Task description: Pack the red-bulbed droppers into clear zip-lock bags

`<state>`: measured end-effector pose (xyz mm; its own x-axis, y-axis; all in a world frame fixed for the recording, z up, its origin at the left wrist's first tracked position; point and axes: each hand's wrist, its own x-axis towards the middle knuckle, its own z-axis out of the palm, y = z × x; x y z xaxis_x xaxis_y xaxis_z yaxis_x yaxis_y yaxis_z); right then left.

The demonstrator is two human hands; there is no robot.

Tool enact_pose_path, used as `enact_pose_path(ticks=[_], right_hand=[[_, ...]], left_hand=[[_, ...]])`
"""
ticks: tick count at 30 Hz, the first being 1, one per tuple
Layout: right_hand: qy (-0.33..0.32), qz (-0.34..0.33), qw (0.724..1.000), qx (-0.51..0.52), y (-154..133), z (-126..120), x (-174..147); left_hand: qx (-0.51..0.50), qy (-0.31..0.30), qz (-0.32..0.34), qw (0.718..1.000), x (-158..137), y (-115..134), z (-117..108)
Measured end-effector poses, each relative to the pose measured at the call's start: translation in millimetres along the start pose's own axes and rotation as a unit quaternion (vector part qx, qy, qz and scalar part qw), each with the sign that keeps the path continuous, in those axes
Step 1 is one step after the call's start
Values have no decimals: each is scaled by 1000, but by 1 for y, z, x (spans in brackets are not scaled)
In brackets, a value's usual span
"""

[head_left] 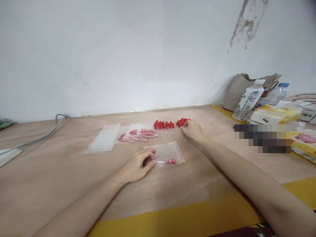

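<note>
Left hand (139,165) touches clear bag (164,150), right hand (194,130) red bulbs (182,122)

Looks like small packing workshop, exact type unclear: brown tabletop (49,171) with yellow edging (148,215), white wall (118,49) with damaged patch (248,24), stacked clear bags (103,140), grouped red-bulbed droppers (164,125), 2 plastic bottles (250,100) at side.

A pale wall (111,59), scuffed at upper right, stands behind a brown-topped table (61,187) edged in yellow.
</note>
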<state>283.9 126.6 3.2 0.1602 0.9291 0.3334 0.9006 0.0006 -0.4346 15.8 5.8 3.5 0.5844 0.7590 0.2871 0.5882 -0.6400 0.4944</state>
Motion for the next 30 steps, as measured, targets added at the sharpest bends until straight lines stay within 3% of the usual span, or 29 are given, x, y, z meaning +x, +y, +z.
enact_pose_path(ticks=[4,8,14,16,19,22,26,30], right_hand=[[-42,78,996,-15,-13,10,14],[-44,96,994,-7,-19,9,18],[-49,42,997,41,-15,-8,8],[-43,8,993,112,-8,-12,-3],[-26,-18,952,305,5,-14,-26],[-42,14,897,440,14,-13,-49],[-57,89,849,517,13,-10,-68],[-99,119,810,565,2,-4,-79]], left_hand=[[3,-12,12,1000,-3,-3,-2],[15,-16,24,999,-5,-5,1],[42,-28,33,998,-4,-7,3],[50,-29,32,998,-4,-8,3],[61,-35,31,997,-3,-7,3],[67,-38,32,996,-3,-6,3],[57,-38,33,997,-2,-5,2],[52,-35,35,997,-3,-5,2]])
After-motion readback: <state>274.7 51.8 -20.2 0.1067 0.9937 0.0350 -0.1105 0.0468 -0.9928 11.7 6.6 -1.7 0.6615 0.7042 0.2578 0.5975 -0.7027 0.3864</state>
